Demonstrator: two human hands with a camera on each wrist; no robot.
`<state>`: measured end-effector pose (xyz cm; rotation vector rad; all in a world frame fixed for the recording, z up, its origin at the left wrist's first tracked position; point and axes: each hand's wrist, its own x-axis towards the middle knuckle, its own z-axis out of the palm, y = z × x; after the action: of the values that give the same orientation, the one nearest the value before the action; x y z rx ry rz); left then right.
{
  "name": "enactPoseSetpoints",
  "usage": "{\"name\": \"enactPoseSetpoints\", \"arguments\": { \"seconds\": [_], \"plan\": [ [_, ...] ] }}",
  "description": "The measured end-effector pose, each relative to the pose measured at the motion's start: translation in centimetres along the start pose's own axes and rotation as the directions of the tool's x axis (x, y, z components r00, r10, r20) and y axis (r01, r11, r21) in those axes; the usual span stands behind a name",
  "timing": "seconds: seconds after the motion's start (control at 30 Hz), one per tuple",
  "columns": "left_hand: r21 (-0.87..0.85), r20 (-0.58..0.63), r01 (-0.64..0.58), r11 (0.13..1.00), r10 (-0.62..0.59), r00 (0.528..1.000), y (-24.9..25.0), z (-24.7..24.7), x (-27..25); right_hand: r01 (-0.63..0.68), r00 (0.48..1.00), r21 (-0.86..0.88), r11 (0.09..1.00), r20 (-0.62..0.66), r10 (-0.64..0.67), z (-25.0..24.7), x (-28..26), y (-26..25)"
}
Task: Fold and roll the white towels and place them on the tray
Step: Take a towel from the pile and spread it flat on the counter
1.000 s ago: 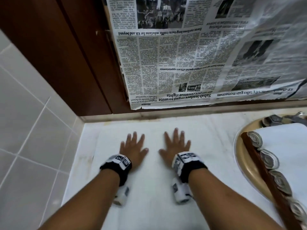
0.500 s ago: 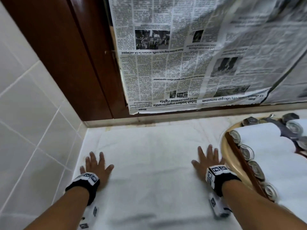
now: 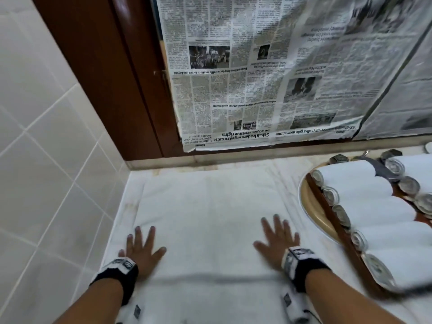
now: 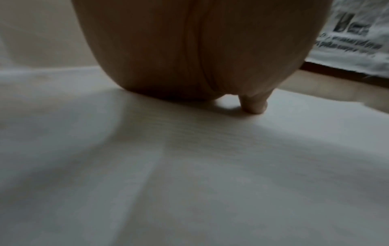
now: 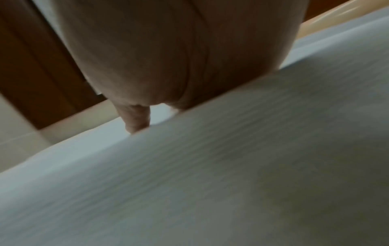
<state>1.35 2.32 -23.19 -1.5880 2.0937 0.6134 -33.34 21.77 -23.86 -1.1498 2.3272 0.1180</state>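
A white towel lies spread flat on the counter. My left hand presses on its left part, palm down with fingers straight and spread. On its right part my right hand lies flat the same way. A dark wooden tray at the right carries several rolled white towels in a row. The left wrist view shows the heel of the left hand on the towel. The right wrist view shows the right hand on the cloth.
The tray sits across a tan round basin. Newspaper covers the wall behind the counter, beside a dark wooden frame. White tiles close off the left side. Small dark hexagonal objects stand behind the tray.
Both hands slid apart from the towel's middle toward its sides and nearer to me. Since half a second ago they have come a little closer together. The camera view shifted.
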Motion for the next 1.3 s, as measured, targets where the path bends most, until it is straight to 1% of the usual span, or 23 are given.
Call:
{"name": "enactPoseSetpoints", "arguments": {
  "seconds": [0.1, 0.17, 0.2, 0.27, 0.3, 0.33, 0.37, 0.4, 0.43, 0.53, 0.63, 0.73, 0.83, 0.9, 0.97, 1.0, 1.03, 1.07, 1.1, 1.13, 1.17, 1.23, 1.3],
  "plan": [
    [-0.05, -0.009, 0.116, 0.992, -0.117, 0.993, -1.8, 0.3, -1.1, -0.1, 0.995, 0.01, 0.995, 0.01, 0.1, -0.9, -0.5, 3.7],
    [-0.007, -0.052, 0.153, 0.988, -0.153, 0.987, 0.1, 0.3, -1.7, -0.126, 0.992, 0.003, 0.992, -0.016, 0.126, -1.4, -0.7, 3.8],
    [0.011, -0.09, 0.136, 0.991, -0.134, 0.987, 2.1, 0.3, -2.2, -0.13, 0.99, -0.014, 0.991, -0.06, 0.129, -1.7, -0.9, 2.8],
    [0.021, -0.122, 0.021, 1.0, -0.018, 0.992, 6.8, 1.1, -3.5, -0.081, 0.991, -0.034, 0.996, -0.112, 0.077, -1.7, -1.7, -1.0],
    [0.026, -0.096, -0.057, 0.998, 0.059, 0.994, 8.9, 2.0, -4.3, -0.011, 0.997, -0.029, 1.0, -0.082, 0.008, -1.1, -2.3, -3.2],
    [0.027, -0.043, -0.117, 0.993, 0.118, 0.992, 10.3, 3.3, -5.0, 0.07, 0.997, -0.016, 0.997, -0.011, -0.071, -0.2, -3.2, -5.1],
    [0.031, 0.008, -0.141, 0.99, 0.14, 0.99, 10.8, 4.6, -5.8, 0.135, 0.988, 0.004, 0.991, 0.073, -0.135, 0.8, -4.1, -6.6],
    [0.034, 0.029, -0.128, 0.991, 0.127, 0.991, 10.4, 5.8, -6.5, 0.171, 0.975, 0.017, 0.985, 0.138, -0.172, 1.9, -4.7, -7.2],
    [0.026, 0.016, -0.089, 0.996, 0.088, 0.996, 9.2, 6.6, -7.0, 0.188, 0.967, 0.011, 0.982, 0.171, -0.187, 2.7, -4.8, -7.0],
    [-0.047, -0.048, 0.059, 0.997, -0.062, 0.997, 4.1, 7.2, -7.9, 0.212, 0.956, -0.026, 0.977, 0.212, -0.202, 2.1, -3.8, -3.8],
    [-0.117, -0.052, 0.179, 0.977, -0.186, 0.981, -0.7, 7.1, -8.7, 0.137, 0.973, -0.019, 0.99, 0.19, -0.131, 0.0, -2.3, 0.2],
    [-0.226, -0.054, 0.223, 0.948, -0.241, 0.969, -2.9, 7.7, -9.6, 0.025, 0.989, -0.034, 0.999, 0.147, -0.019, -0.9, -1.8, 3.3],
    [-0.226, -0.053, 0.218, 0.949, -0.236, 0.97, -3.2, 7.8, -9.6, -0.076, 0.993, -0.088, 0.993, 0.084, 0.084, -0.9, -2.6, 2.8],
    [-0.189, -0.046, 0.231, 0.954, -0.244, 0.969, -2.6, 7.2, -9.5, -0.095, 0.996, -0.123, 0.988, -0.009, 0.094, -0.3, -4.4, -0.6],
    [-0.161, -0.11, 0.22, 0.962, -0.239, 0.965, -0.8, 6.7, -10.0, 0.026, 0.998, -0.102, 0.994, -0.05, -0.031, 1.7, -7.2, -5.4],
    [-0.136, -0.155, 0.165, 0.977, -0.185, 0.97, 0.4, 6.8, -10.5, 0.114, 0.993, -0.081, 0.99, -0.026, -0.116, 3.3, -8.9, -7.6],
    [-0.089, -0.182, 0.066, 0.994, -0.081, 0.98, 1.5, 7.5, -11.3, 0.183, 0.983, -0.05, 0.982, 0.029, -0.182, 5.1, -10.7, -9.4],
    [-0.036, -0.158, -0.056, 0.998, 0.05, 0.986, 2.3, 8.6, -12.2, 0.225, 0.971, -0.029, 0.974, 0.088, -0.222, 6.8, -12.3, -10.3],
    [0.006, -0.096, -0.153, 0.988, 0.153, 0.984, 2.4, 9.8, -13.1, 0.253, 0.96, -0.029, 0.967, 0.128, -0.247, 8.2, -13.5, -10.3],
    [0.042, -0.041, -0.2, 0.979, 0.202, 0.979, 1.8, 11.0, -13.9, 0.276, 0.953, -0.04, 0.96, 0.143, -0.268, 9.1, -14.2, -9.6],
    [0.056, -0.028, -0.197, 0.979, 0.199, 0.98, 0.5, 11.8, -14.6, 0.294, 0.948, -0.052, 0.954, 0.142, -0.285, 9.4, -14.5, -8.4],
    [0.013, -0.071, -0.123, 0.992, 0.123, 0.99, -2.9, 12.2, -15.1, 0.269, 0.959, -0.08, 0.96, 0.112, -0.26, 9.2, -14.6, -4.8],
    [-0.036, -0.095, -0.051, 0.998, 0.048, 0.994, -5.9, 11.9, -15.2, 0.148, 0.988, -0.076, 0.986, 0.063, -0.143, 8.6, -14.5, -0.9]
  ]
}}
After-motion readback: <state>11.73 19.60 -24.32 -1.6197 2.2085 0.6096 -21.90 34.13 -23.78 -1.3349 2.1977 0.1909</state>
